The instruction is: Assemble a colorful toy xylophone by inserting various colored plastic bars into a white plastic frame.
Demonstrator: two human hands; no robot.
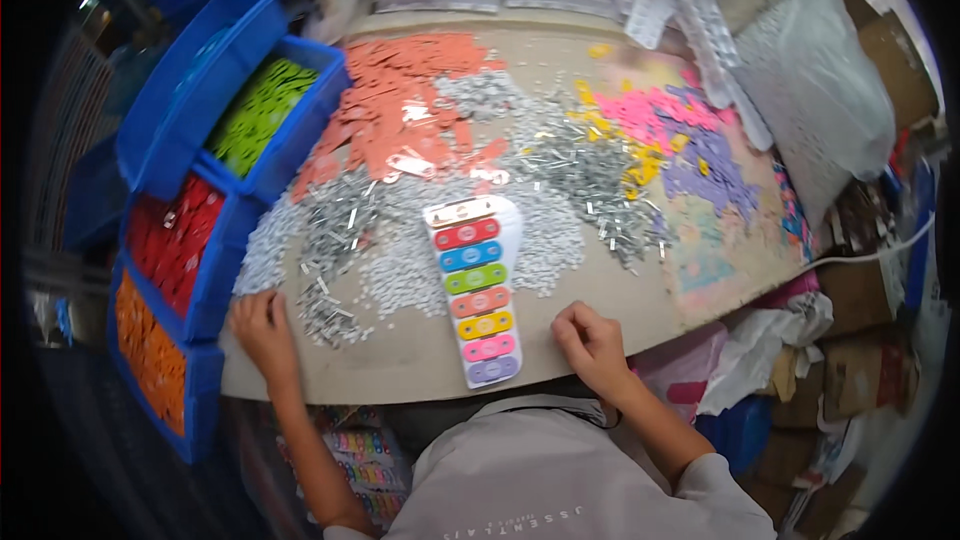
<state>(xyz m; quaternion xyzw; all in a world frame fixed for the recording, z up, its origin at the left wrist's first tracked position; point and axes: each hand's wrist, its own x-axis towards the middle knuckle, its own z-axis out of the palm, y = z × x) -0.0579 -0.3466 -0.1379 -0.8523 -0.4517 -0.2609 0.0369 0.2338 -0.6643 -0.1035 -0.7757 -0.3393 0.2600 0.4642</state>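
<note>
A white toy xylophone (508, 240) lies on the table near its front edge, between my hands. Its bars run from a pale one at the far end through red, blue, green, coral, yellow and pink to purple. My left hand (264, 336) rests at the left front edge of the table, its fingers curled by a pile of small white pieces (268, 250). To the right of the xylophone, my right hand (592, 342) is closed above the tabletop, touching neither bars nor base. Whatever either hand's fingers hold is hidden.
Blue bins (225, 270) at the left hold green, red and orange bars. Loose coral bars (410, 80), metal pins (590, 170), pink bars (655, 115) and purple bars (710, 170) cover the table. White plastic bases (530, 0) are stacked behind; a clear bag (830, 80) stands right.
</note>
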